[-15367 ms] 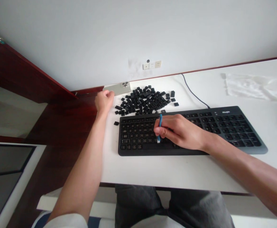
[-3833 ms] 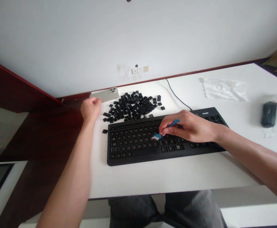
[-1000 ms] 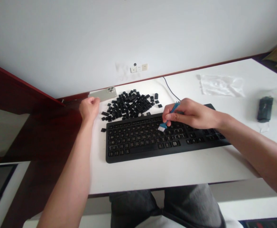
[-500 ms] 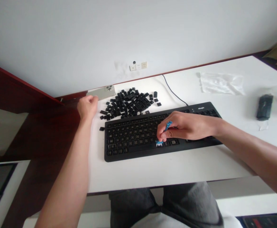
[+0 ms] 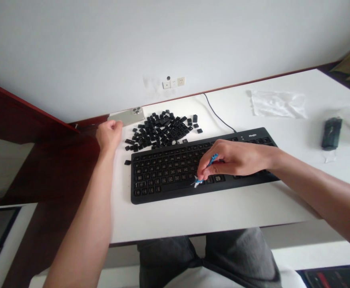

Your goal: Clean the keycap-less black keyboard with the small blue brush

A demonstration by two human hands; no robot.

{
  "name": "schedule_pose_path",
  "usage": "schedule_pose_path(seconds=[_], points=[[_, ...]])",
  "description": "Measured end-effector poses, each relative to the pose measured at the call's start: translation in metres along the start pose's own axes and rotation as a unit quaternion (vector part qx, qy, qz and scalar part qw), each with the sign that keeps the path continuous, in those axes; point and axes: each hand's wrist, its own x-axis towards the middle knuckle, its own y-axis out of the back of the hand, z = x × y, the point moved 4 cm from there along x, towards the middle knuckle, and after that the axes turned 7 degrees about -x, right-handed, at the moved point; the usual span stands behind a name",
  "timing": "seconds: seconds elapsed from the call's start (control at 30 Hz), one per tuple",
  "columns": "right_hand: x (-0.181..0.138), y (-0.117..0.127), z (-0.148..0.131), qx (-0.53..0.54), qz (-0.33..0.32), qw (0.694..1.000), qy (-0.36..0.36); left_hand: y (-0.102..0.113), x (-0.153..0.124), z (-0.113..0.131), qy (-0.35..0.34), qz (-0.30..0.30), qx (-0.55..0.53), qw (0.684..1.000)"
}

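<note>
White desk point(image 5: 223, 216) vs plain wall, phone point(image 5: 126, 116) at 11 o'clock, loose keycaps point(image 5: 163, 130) at 12 of keyboard point(image 5: 199, 168): right hand point(image 5: 235, 158) pinches blue brush point(image 5: 205, 170), bristles on bottom row, left hand point(image 5: 108, 134) fisted w/ contents unseen at desk edge, so hard strokes prob. bend bare switches or flick dust/caps off.

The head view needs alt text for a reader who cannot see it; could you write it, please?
The right hand presses a small blue brush onto a black keyboard on a white desk. The left hand rests fisted beside loose black keycaps.
</note>
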Motion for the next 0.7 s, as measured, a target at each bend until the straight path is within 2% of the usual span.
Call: schedule_pose_path(seconds=[0.23, 0.7], points=[[0.0001, 0.005, 0.0004, -0.025, 0.037, 0.999, -0.007, 0.0001, 0.0002, -0.0008, 0.004, 0.001, 0.0, 1.0], [-0.0006, 0.0084, 0.001, -0.044, 0.033, 0.998, -0.012, 0.0006, -0.0003, 0.0029, 0.006, -0.004, 0.007, 1.0]])
